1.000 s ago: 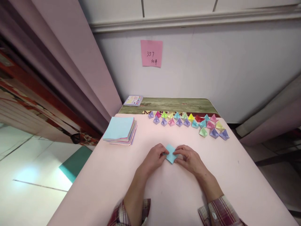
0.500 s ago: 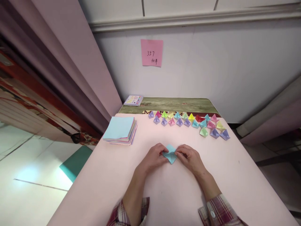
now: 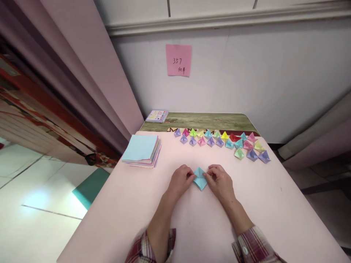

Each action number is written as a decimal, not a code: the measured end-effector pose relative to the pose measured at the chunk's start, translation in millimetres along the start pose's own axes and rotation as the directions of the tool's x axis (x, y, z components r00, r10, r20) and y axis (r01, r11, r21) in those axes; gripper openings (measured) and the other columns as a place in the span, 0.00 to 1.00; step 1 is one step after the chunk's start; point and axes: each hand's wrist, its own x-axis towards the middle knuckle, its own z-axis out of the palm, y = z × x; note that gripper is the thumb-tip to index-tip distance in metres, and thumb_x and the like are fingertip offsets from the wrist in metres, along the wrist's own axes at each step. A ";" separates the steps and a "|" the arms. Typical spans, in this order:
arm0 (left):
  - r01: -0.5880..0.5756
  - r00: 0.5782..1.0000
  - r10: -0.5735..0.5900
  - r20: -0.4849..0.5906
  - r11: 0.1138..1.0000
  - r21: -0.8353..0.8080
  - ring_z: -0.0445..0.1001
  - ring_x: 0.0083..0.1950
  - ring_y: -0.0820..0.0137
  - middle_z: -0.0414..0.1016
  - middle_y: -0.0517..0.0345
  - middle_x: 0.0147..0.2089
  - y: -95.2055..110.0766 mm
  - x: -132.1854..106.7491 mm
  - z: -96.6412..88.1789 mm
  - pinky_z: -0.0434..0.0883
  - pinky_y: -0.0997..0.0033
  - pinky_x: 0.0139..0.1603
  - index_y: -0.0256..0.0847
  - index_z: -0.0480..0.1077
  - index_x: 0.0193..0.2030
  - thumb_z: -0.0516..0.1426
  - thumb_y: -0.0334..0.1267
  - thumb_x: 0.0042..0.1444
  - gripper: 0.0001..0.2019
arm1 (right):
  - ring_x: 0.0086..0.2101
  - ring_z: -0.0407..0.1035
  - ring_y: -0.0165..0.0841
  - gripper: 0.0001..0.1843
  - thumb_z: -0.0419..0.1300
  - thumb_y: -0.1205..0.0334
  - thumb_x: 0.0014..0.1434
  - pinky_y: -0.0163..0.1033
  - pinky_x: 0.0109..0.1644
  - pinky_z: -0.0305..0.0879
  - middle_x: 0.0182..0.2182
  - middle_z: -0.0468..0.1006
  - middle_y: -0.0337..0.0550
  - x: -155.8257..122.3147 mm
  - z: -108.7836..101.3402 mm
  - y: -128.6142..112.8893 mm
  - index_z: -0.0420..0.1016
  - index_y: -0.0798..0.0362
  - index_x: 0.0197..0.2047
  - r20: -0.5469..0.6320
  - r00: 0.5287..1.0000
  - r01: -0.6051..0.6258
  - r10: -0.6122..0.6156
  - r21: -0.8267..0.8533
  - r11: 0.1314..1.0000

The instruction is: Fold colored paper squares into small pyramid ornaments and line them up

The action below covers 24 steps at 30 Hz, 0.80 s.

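A small light-blue folded paper (image 3: 201,179), diamond-shaped with a crease across its middle, lies between my hands near the centre of the table. My left hand (image 3: 181,180) pinches its left corner between thumb and fingers. At the right corner, my right hand (image 3: 220,181) grips the paper the same way, fingers curled. Beyond my hands sit several small folded paper pieces in rows, among them a green one (image 3: 239,153), a purple one (image 3: 264,157) and a red one (image 3: 235,137).
A stack of square coloured paper (image 3: 139,148), light blue on top, lies at the left of the pink tabletop (image 3: 203,226). Behind it, a printed packet (image 3: 157,116) rests on the green wood-patterned strip. A pink note (image 3: 178,60) is stuck to the wall.
The light-blue paper now looks flatter and more fully spread, with more of it showing. My left fingers have closed into a tighter pinch. The whole view has shifted slightly.
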 end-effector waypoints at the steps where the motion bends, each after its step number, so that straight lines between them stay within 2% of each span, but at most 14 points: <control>1: 0.021 1.000 -0.020 -0.019 1.000 0.020 0.67 0.34 0.70 0.69 0.58 0.33 0.8 -0.1 0.8 0.64 0.70 0.36 0.40 0.70 0.28 0.57 0.34 0.54 0.05 | 0.31 0.69 0.30 0.10 0.59 0.54 0.58 0.36 0.33 0.62 0.42 0.75 0.42 -0.5 1.1 -1.8 0.72 0.50 0.29 -0.011 1.000 -0.013 0.013 0.000 1.000; 4: 0.082 0.994 -0.077 -0.074 0.993 0.079 0.68 0.35 0.69 0.69 0.58 0.33 3.1 -1.7 4.4 0.64 0.70 0.37 0.40 0.68 0.29 0.57 0.33 0.53 0.03 | 0.31 0.69 0.32 0.08 0.59 0.55 0.58 0.37 0.33 0.62 0.40 0.74 0.43 -1.8 2.9 -5.7 0.72 0.50 0.36 -0.036 0.999 -0.036 0.036 0.002 0.999; 7: 0.139 0.986 -0.125 -0.112 0.982 0.126 0.69 0.37 0.68 0.69 0.58 0.35 5.8 -4.0 9.0 0.63 0.69 0.37 0.41 0.67 0.32 0.58 0.33 0.52 0.02 | 0.34 0.68 0.35 0.09 0.58 0.54 0.59 0.38 0.35 0.61 0.38 0.74 0.43 -2.9 2.7 -7.6 0.72 0.50 0.39 -0.054 0.998 -0.027 0.023 -0.073 0.997; 12: 0.170 0.977 -0.142 -0.161 0.968 0.182 0.69 0.38 0.66 0.69 0.57 0.36 11.3 -7.5 14.7 0.62 0.68 0.37 0.42 0.67 0.34 0.58 0.32 0.53 0.03 | 0.33 0.67 0.37 0.09 0.59 0.53 0.58 0.41 0.38 0.58 0.30 0.74 0.41 -4.6 0.7 -11.6 0.72 0.49 0.37 -0.047 0.999 0.000 -0.012 -0.235 0.972; 21: 0.214 0.973 -0.195 -0.122 0.963 0.166 0.70 0.39 0.65 0.72 0.56 0.35 11.9 -6.3 13.1 0.62 0.69 0.36 0.42 0.68 0.35 0.59 0.34 0.51 0.04 | 0.24 0.65 0.33 0.09 0.63 0.52 0.53 0.37 0.28 0.50 0.23 0.72 0.36 0.0 -7.8 -21.4 0.70 0.47 0.29 0.080 0.985 -0.129 0.150 -0.224 0.966; 24: 0.212 0.973 -0.195 -0.120 0.967 0.140 0.70 0.38 0.65 0.73 0.57 0.35 9.4 -5.8 12.9 0.62 0.69 0.36 0.42 0.69 0.35 0.60 0.33 0.50 0.05 | 0.24 0.65 0.33 0.11 0.64 0.53 0.52 0.36 0.27 0.50 0.22 0.72 0.36 -0.7 -8.6 -22.1 0.69 0.47 0.25 0.088 0.984 -0.132 0.155 -0.222 0.966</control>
